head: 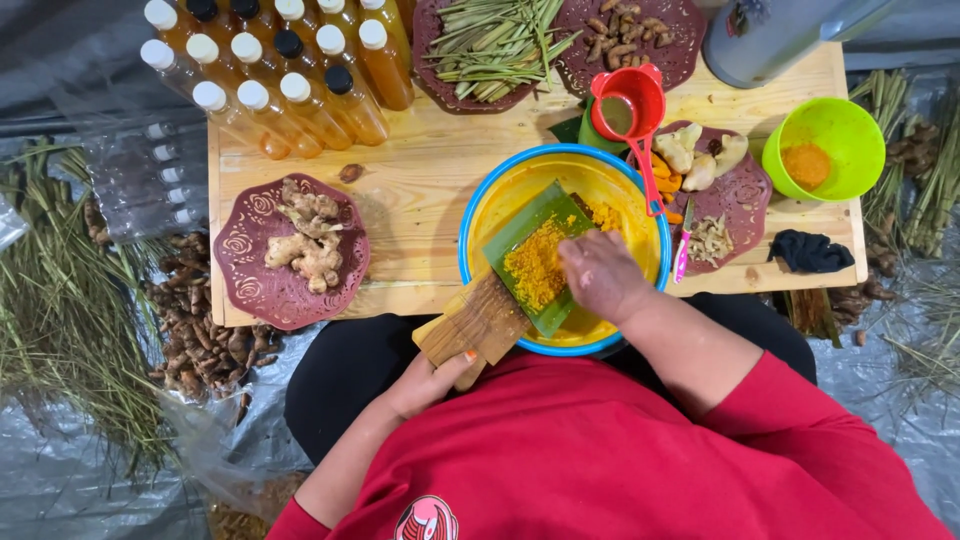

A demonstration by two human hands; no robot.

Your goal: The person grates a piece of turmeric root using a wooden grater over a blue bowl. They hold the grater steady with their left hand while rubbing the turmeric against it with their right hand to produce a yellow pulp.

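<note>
My left hand [432, 380] grips the wooden handle end of a grater board [478, 322] that leans into a blue-rimmed yellow bowl [510, 182]. A green leaf [520, 240] lies on the board, covered with orange grated pulp [535, 268]. My right hand [603, 275] is closed over the top of the board and presses something small that I cannot make out against it. More orange pulp lies in the bowl beside the board.
On the wooden table [430, 170]: a maroon plate of ginger roots [300, 235], several bottles of amber liquid [290, 70], a plate of lemongrass stalks [490, 45], a red cup [628, 105], a green bowl with orange powder [825, 150], a plate of peeled roots [710, 190], a dark cloth [810, 252].
</note>
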